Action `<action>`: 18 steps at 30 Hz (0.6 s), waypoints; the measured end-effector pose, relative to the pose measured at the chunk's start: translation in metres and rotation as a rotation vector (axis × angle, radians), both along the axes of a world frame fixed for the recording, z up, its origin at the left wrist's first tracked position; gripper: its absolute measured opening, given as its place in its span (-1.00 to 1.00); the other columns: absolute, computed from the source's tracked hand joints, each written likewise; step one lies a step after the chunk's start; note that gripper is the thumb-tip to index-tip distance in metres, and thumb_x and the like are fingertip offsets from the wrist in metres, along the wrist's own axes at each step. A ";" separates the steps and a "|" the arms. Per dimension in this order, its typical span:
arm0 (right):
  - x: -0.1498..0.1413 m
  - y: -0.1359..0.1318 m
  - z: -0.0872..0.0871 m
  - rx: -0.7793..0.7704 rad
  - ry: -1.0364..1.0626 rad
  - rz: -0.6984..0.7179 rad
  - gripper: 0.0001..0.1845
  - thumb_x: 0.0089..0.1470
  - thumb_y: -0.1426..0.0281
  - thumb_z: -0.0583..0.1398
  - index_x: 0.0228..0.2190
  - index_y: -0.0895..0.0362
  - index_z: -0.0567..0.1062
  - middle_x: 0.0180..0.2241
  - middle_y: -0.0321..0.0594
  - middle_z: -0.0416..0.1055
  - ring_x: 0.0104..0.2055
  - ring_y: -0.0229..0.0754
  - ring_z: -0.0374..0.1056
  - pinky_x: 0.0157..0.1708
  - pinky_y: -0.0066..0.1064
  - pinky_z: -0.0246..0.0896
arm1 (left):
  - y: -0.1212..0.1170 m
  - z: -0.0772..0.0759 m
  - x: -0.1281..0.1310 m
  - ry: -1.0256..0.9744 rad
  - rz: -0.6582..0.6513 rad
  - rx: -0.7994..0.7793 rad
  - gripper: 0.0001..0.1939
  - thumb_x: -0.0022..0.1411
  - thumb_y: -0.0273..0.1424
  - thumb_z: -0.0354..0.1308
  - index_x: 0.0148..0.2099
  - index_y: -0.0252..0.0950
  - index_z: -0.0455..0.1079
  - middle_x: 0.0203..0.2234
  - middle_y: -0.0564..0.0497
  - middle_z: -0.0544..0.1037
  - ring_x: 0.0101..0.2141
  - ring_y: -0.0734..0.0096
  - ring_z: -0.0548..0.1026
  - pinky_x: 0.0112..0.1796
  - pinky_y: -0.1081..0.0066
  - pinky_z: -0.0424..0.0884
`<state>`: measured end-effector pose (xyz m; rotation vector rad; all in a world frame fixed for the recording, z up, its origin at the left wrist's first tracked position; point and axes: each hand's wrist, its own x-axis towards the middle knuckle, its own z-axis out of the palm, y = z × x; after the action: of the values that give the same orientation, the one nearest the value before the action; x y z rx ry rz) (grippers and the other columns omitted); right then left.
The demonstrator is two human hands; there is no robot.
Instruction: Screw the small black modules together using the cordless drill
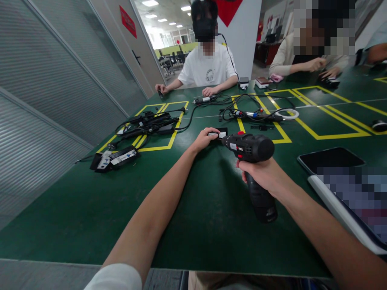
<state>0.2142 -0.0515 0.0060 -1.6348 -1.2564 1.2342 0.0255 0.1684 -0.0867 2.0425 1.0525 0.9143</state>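
My right hand (pixel 256 171) is wrapped round the handle of a black cordless drill (pixel 249 147) with red accents. The drill points left and away from me, its tip close to a small black-and-white part (pixel 223 133) on the table. My left hand (pixel 206 139) rests at that part with its fingers closed on the near left side of it. Where the drill tip meets the part is too small to make out. Left of my arm lie black pieces with white labels (pixel 123 158).
The green table (pixel 90 213) carries yellow tape outlines. Bundled black cables (pixel 151 123) lie at left, pen-like electric screwdrivers (pixel 254 116) with cords farther back. A phone (pixel 331 157) and a tablet (pixel 350 205) are at right. Across the table sit a person in white (pixel 208 66) and another person (pixel 308 66).
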 end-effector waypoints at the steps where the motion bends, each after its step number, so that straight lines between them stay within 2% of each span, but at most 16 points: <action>1: 0.000 0.000 0.000 -0.002 0.000 0.001 -0.94 -0.17 0.42 0.20 -0.52 0.14 0.47 -0.69 -0.24 0.35 -0.64 -0.19 0.30 -0.62 -0.39 0.14 | 0.000 -0.001 0.000 -0.005 -0.002 -0.002 -0.70 0.09 -0.31 0.15 -0.12 -0.26 0.52 -0.14 -0.04 0.53 -0.04 0.20 0.39 0.10 0.20 0.23; 5: 0.000 0.000 0.003 -0.020 -0.003 0.004 -0.94 -0.18 0.41 0.21 -0.52 0.13 0.46 -0.70 -0.25 0.35 -0.63 -0.17 0.31 -0.62 -0.38 0.15 | 0.002 -0.003 0.000 -0.011 0.002 -0.016 -0.70 0.10 -0.30 0.15 -0.11 -0.25 0.51 -0.13 -0.03 0.53 -0.04 0.21 0.40 0.10 0.20 0.24; 10: -0.002 -0.002 0.006 -0.018 0.001 0.000 -0.94 -0.18 0.43 0.20 -0.61 0.13 0.40 -0.70 -0.22 0.35 -0.64 -0.18 0.30 -0.62 -0.37 0.15 | 0.003 -0.004 -0.001 -0.008 -0.001 -0.015 -0.69 0.10 -0.30 0.16 -0.11 -0.26 0.51 -0.12 -0.04 0.53 -0.02 0.21 0.39 0.10 0.21 0.24; 18: -0.002 -0.001 -0.004 0.040 -0.019 0.037 -0.92 -0.13 0.38 0.20 -0.55 0.14 0.45 -0.67 -0.23 0.38 -0.62 -0.20 0.32 -0.60 -0.40 0.17 | 0.002 -0.003 -0.001 -0.011 0.002 -0.018 -0.70 0.10 -0.29 0.16 -0.11 -0.24 0.51 -0.12 -0.03 0.53 -0.03 0.21 0.40 0.10 0.22 0.24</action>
<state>0.2126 -0.0529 0.0019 -1.6043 -1.3201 1.2104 0.0242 0.1706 -0.0893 2.0202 1.0536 0.9129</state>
